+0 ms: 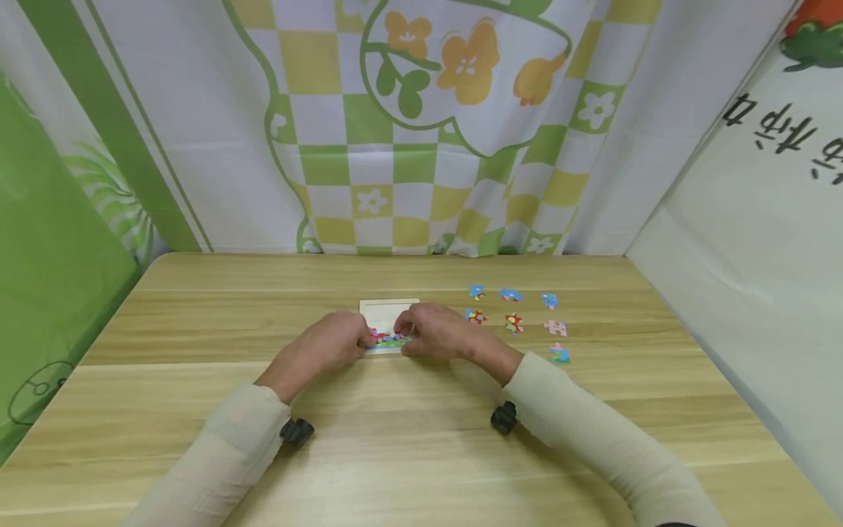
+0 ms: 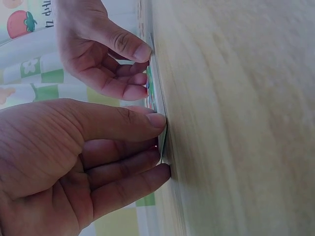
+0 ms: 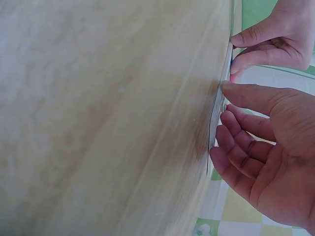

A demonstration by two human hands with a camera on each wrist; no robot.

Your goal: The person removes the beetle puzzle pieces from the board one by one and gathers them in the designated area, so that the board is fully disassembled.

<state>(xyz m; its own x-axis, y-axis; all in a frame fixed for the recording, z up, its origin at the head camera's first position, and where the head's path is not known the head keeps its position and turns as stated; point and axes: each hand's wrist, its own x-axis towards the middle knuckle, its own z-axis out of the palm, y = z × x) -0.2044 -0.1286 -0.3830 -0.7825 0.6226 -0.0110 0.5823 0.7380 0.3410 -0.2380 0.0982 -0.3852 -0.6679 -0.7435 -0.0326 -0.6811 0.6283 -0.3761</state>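
A small wooden puzzle tray (image 1: 380,315) lies on the table, bare in its far part. Colourful puzzle pieces (image 1: 393,342) fill a strip along its near side. At the tray's left side my left hand (image 1: 329,341) grips the edge between thumb and curled fingers. My right hand (image 1: 436,333) holds the near right corner, its thumb at the front edge and its index finger bent in over the pieces. In the left wrist view, the left thumb (image 2: 156,120) rests against the tray's front edge. The right hand (image 3: 275,142) partly hides the tray in its own wrist view.
Several loose puzzle pieces lie spread right of the tray, among them a red flower piece (image 1: 514,323), a pink piece (image 1: 555,327) and a blue-green piece (image 1: 560,354). A patterned curtain (image 1: 408,168) hangs behind the wooden table (image 1: 408,446). Black wrist cameras (image 1: 296,433) sit below the sleeves.
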